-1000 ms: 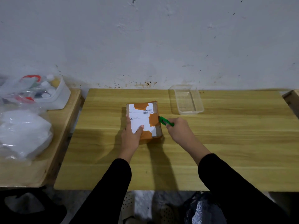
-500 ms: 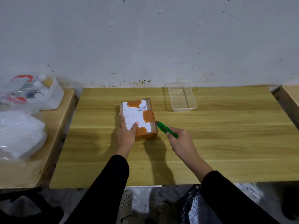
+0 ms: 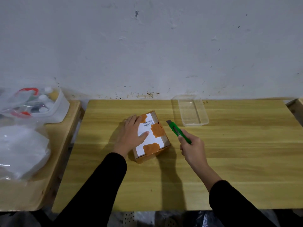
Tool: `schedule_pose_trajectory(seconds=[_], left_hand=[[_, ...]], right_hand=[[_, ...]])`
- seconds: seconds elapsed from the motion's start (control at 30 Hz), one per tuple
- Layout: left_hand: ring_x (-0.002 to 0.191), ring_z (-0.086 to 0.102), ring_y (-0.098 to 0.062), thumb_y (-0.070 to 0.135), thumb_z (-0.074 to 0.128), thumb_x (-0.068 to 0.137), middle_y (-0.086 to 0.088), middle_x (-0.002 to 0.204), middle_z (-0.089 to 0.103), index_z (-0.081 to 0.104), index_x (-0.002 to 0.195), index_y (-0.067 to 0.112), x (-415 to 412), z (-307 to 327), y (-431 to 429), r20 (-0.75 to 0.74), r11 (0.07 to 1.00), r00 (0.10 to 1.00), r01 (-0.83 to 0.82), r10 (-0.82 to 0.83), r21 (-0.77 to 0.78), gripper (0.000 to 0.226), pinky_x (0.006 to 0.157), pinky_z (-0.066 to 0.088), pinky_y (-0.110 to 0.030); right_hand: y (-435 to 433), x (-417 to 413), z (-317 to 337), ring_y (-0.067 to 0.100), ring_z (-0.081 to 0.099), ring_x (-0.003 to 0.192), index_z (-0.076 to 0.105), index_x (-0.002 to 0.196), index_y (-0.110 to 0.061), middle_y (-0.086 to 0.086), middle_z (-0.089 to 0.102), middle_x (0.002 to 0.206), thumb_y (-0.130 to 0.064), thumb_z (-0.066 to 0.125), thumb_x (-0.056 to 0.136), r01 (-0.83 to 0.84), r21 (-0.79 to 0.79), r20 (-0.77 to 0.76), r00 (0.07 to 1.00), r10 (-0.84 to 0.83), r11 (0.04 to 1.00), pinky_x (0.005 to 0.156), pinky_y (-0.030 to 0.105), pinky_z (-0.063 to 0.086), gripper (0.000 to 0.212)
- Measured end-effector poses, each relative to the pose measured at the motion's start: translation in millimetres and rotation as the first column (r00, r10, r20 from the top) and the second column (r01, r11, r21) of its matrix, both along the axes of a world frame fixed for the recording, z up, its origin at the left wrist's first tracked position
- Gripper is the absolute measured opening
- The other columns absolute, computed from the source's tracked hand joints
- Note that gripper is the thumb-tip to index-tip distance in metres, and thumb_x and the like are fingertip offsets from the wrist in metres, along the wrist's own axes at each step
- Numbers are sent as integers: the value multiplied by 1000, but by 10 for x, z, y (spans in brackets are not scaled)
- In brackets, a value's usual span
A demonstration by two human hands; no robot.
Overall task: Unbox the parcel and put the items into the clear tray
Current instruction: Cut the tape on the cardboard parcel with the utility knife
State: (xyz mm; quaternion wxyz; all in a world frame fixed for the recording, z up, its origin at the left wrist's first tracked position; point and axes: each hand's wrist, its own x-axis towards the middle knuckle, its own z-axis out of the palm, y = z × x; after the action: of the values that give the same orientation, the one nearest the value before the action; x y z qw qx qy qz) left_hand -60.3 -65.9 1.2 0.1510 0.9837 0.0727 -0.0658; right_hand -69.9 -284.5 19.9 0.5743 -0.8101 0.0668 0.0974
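A small cardboard parcel [image 3: 155,136] with a white label and orange tape patches lies closed on the wooden table [image 3: 229,161]. My left hand [image 3: 131,136] rests flat on its left top, fingers spread. My right hand [image 3: 191,149] grips a green utility knife [image 3: 177,131] just right of the parcel; the blade tip points away toward the wall and is clear of the box. The clear tray [image 3: 191,112] stands empty at the back of the table, right of the parcel.
A second wooden table [image 3: 32,185] on the left carries a white plastic bag [image 3: 21,151] and a white tub of bottles under clear plastic [image 3: 41,105]. Another table edge [image 3: 296,108] shows at far right. A grey wall runs behind.
My right hand has pulled the knife away from the parcel's right side and lifted it. My left hand has shifted from gripping the near-left edge to lying flat on top.
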Motion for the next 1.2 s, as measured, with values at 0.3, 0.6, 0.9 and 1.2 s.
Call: schedule_pose_trajectory(seconds=[0.3,0.6,0.9,1.2], left_hand=[[139,23,-27,75,29,81,-8,154,22,2,148,35,87,-102,202,-84,983,994,88,-75,160,82,110,26,-40],[131,31,-35,69,29,86,-21,143,32,5,149,26,-242,-53,-41,-111,862,859,-505,499,-36,80,105,30,-44],[129,33,-29,55,40,91,-17,142,28,-5,149,26,-521,-74,-368,-119,778,847,-525,518,-345,78,95,38,-36],[137,28,-32,46,45,93,-13,153,22,-9,148,28,-519,-144,-315,-119,692,871,-454,476,-562,80,108,31,-41]], right_hand=[[137,200,-62,12,42,50,53,128,-16,-1,49,59,-11,51,93,43,45,-15,999,-43,998,41,18,38,36],[121,173,12,11,44,52,48,131,-13,0,50,63,-13,50,93,-6,8,-13,1000,6,1000,47,25,40,38],[88,223,82,10,45,54,50,130,-12,-7,51,67,-13,48,94,-45,-94,9,999,46,995,50,26,40,36],[195,286,139,13,41,48,60,119,-14,6,52,65,-10,45,93,-187,-337,125,963,240,923,42,21,32,30]])
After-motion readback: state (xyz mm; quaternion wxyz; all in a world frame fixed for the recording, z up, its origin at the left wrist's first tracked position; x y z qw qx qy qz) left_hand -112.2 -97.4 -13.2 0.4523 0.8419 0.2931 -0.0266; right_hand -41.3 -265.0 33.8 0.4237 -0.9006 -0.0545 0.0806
